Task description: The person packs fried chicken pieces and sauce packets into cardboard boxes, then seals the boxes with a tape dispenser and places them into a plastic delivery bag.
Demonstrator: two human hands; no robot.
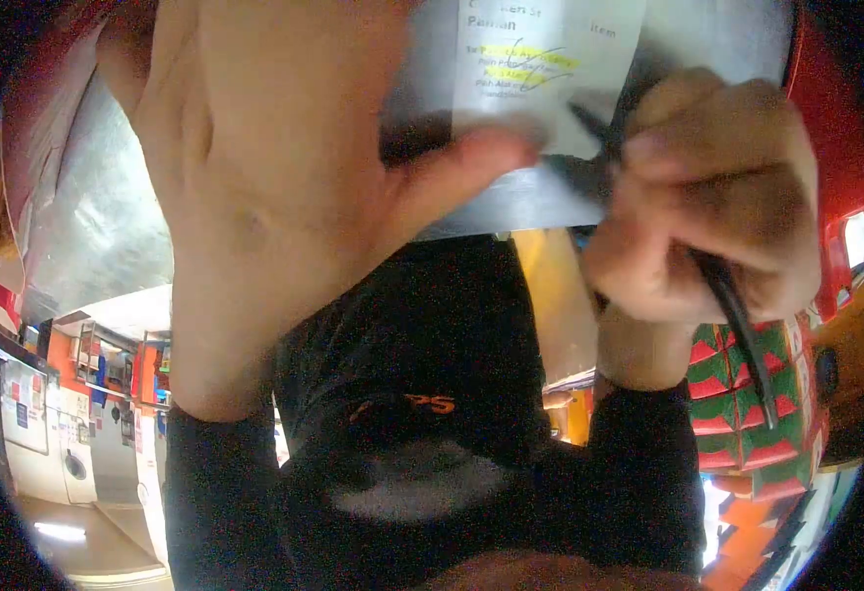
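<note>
A printed paper slip (550,69) lies at the top centre on a shiny metal surface (520,202). Some of its lines are highlighted yellow, with dark pen strokes across them. My right hand (712,197) is closed around a dark pen (737,330), whose tip points at the slip's lower right part. On the left, my left hand (274,148) is large and close to the camera, its thumb stretched toward the slip's lower edge. The upper fingers of this hand run out of the frame, so what they touch is hidden.
Stacked red and green packages (752,404) stand at the lower right. A red panel (840,148) rises at the right edge. At the lower left, a room shows a white door (33,424) and orange wall parts. My dark clothing fills the lower centre.
</note>
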